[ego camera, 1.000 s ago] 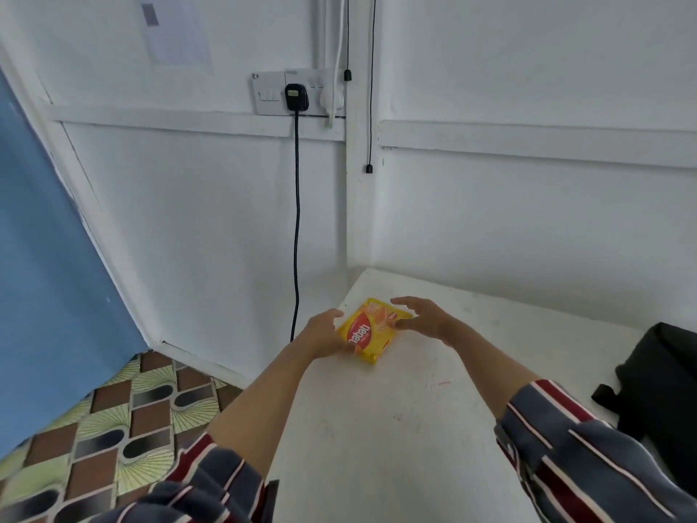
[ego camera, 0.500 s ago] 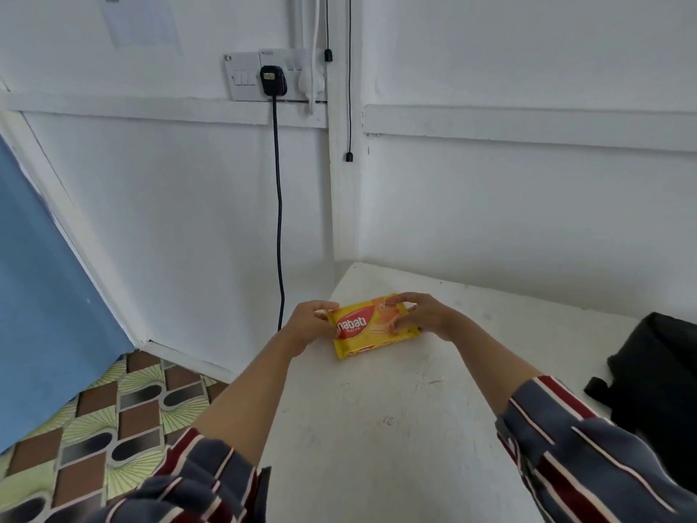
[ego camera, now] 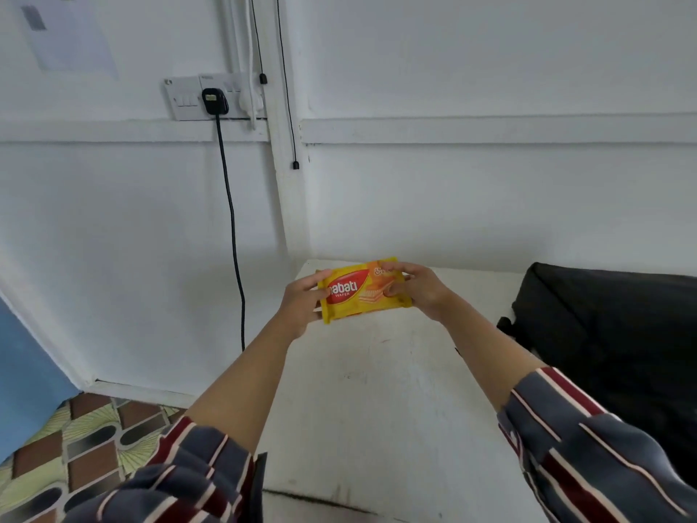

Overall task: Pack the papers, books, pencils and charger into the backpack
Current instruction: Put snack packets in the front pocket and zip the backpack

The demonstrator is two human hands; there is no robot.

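Observation:
A yellow wafer packet (ego camera: 354, 296) with a red label is held up above the far left corner of the white table (ego camera: 377, 409). My left hand (ego camera: 301, 305) grips its left end and my right hand (ego camera: 416, 288) grips its right end, the label facing me. A black backpack (ego camera: 611, 334) lies on the table's right side, apart from both hands. A black charger plug (ego camera: 214, 101) sits in the wall socket, its black cable (ego camera: 234, 239) hanging down the wall. No papers, books or pencils are in view.
White walls close off the table at the back and left. A white plug and thin cables hang by the socket panel (ego camera: 188, 98). Patterned floor (ego camera: 75, 447) and a blue surface (ego camera: 26, 371) lie at the lower left.
Both hands lifted the wafer packet off the table and turned it so its label faces me. The view shifted right, showing more of the backpack.

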